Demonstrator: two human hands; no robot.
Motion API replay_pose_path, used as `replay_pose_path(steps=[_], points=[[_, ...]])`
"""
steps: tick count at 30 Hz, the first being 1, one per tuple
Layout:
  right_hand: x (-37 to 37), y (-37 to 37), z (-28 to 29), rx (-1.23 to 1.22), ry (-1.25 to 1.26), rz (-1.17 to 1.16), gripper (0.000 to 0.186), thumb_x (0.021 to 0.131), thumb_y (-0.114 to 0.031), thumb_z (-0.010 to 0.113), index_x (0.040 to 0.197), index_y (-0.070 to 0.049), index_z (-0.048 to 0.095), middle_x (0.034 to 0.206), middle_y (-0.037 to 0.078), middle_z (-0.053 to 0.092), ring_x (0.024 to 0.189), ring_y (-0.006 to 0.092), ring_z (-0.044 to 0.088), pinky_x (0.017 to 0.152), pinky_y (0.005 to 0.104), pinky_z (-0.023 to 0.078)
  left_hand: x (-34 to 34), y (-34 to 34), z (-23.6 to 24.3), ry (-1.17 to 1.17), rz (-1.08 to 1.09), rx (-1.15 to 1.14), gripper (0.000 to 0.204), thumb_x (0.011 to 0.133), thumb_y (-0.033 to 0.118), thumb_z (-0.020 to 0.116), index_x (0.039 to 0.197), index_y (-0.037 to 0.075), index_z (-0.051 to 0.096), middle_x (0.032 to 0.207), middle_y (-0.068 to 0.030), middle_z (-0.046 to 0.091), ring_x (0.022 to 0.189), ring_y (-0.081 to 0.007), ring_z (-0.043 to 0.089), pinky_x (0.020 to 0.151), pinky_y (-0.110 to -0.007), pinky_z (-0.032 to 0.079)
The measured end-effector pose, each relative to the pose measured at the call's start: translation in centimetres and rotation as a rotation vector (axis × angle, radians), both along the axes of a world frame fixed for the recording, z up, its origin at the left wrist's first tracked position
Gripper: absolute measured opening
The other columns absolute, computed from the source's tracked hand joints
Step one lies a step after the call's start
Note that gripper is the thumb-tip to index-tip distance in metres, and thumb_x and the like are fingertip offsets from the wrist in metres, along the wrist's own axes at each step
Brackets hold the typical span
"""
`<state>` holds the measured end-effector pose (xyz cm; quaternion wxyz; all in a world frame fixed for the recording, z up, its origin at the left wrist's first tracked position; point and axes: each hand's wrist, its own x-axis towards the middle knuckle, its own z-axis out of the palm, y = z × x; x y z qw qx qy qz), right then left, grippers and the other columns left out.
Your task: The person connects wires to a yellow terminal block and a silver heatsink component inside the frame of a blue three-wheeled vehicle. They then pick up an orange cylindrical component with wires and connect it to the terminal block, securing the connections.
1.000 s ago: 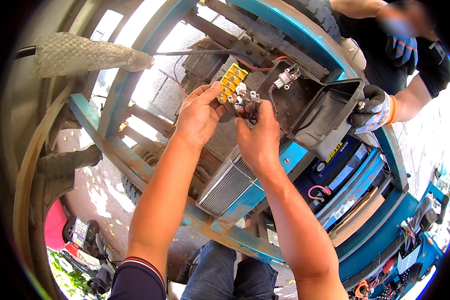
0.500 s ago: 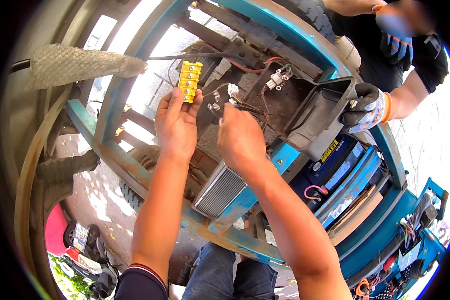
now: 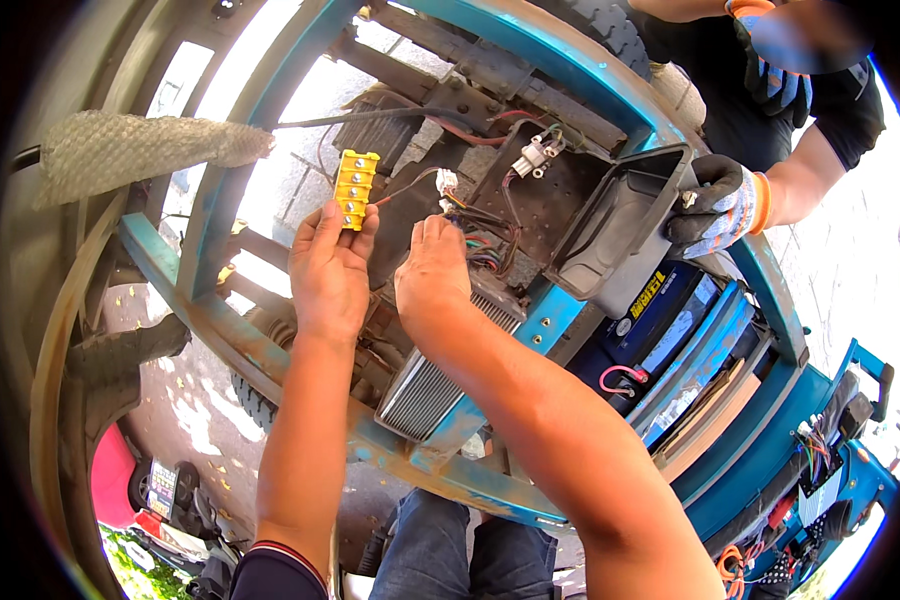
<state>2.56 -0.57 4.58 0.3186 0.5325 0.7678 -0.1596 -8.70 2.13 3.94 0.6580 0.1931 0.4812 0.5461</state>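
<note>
My left hand pinches the lower end of a yellow terminal block, held upright with its row of metal screws in view. Close on its right, my right hand has its fingers curled together beside the wiring; whatever they grip is hidden behind the knuckles. Just above those fingertips is a white plug connector on thin wires. A bundle of coloured wires runs behind my right hand. Below that hand lies a finned metal unit, partly covered by my forearm.
A co-worker's gloved hand grips a black plastic box. Beneath the box sits a blue battery with a pink-red cable. Blue frame rails surround the work. At left, a bubble-wrapped part juts in. Another white connector lies farther back.
My right hand has shifted left toward the terminal block and turned, and metal lugs seen by its fingers are now hidden. The block sits slightly lower and farther left in view.
</note>
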Motion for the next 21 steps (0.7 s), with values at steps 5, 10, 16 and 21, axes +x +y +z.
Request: replay_pose_path(steps=[5, 10, 16, 21], points=[[-0.5, 0.4, -1.3, 0.025, -0.073, -0.113, 0.04, 0.095, -0.025, 0.06, 0.128, -0.003, 0.069, 0.123, 0.015, 0.054, 0.101, 0.0301, 0.05, 0.065, 0.0394, 0.038, -1.6, 0.2, -0.1, 0.018, -0.024, 0.026, 0.022, 0.104, 0.016, 0.062, 0.112, -0.004, 0.057, 0.111, -0.0174, 0.067, 0.1, -0.0256, 0.07, 0.091, -0.035, 0.06], [-0.7, 0.2, -2.2, 0.126, -0.038, -0.174, 0.045, 0.095, -0.026, 0.061, 0.131, -0.001, 0.067, 0.132, 0.018, 0.05, 0.108, 0.0337, 0.05, 0.067, 0.0391, 0.042, -1.5, -0.2, 0.1, 0.013, -0.006, 0.002, 0.023, 0.104, 0.016, 0.062, 0.114, -0.004, 0.056, 0.111, -0.0175, 0.067, 0.1, -0.0259, 0.07, 0.092, -0.035, 0.06], [-0.3, 0.4, -1.5, 0.193, 0.104, -0.327, 0.046, 0.092, -0.026, 0.065, 0.13, 0.0, 0.068, 0.138, 0.018, 0.046, 0.119, 0.0352, 0.046, 0.077, 0.0381, 0.047, -0.8, -0.5, 0.6, 0.002, -0.009, -0.021, 0.023, 0.105, 0.016, 0.061, 0.115, -0.004, 0.055, 0.111, -0.0174, 0.067, 0.1, -0.0261, 0.069, 0.092, -0.035, 0.06], [0.2, 0.2, 1.5, 0.135, 0.199, -0.366, 0.047, 0.087, -0.022, 0.069, 0.125, 0.005, 0.069, 0.138, 0.02, 0.047, 0.122, 0.0353, 0.047, 0.091, 0.0367, 0.049, -0.9, -0.7, 0.7, -0.017, -0.016, -0.013, 0.022, 0.105, 0.016, 0.061, 0.113, -0.004, 0.056, 0.11, -0.0171, 0.067, 0.1, -0.0257, 0.069, 0.092, -0.035, 0.06]])
